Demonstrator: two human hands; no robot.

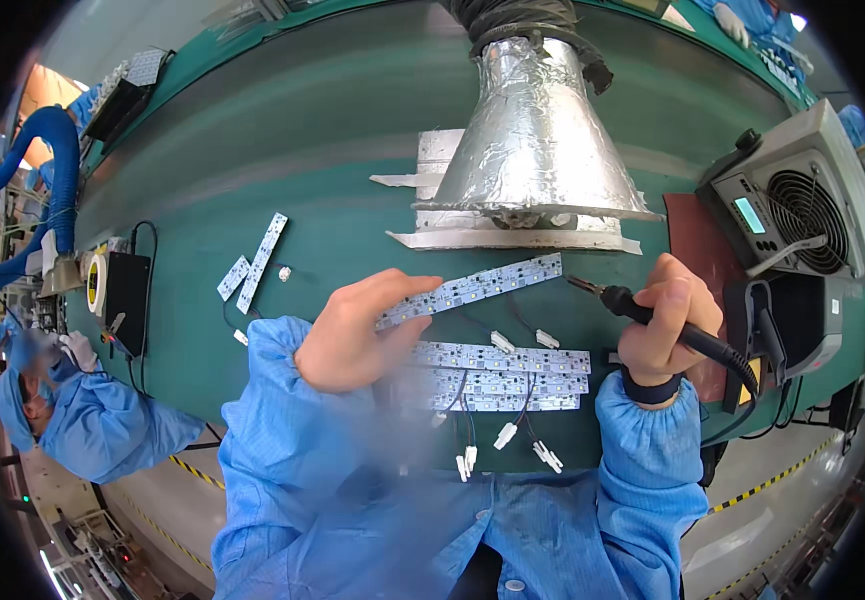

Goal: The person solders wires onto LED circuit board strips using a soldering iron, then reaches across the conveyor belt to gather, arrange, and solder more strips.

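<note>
An LED circuit strip [484, 286] slants up rightward from the left hand [352, 335] pinching its lower end over a green benchtop [332, 225].
The right hand [664, 325] grips a soldering iron [616, 299], its tip just beside the strip's far end; stacked strips [552, 362] lie on the near side, a foil-covered hood [542, 130] beyond.

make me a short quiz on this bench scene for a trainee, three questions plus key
1. What does the left hand hold?
2. True or false: the right hand holds the soldering iron.
3. Where is the silver foil-covered cone relative to the pile of board strips?
a) nearer the person
b) farther from the person
c) on top of the pile

Key:
1. A narrow white circuit-board strip, gripped near one end.
2. True.
3. b
</note>
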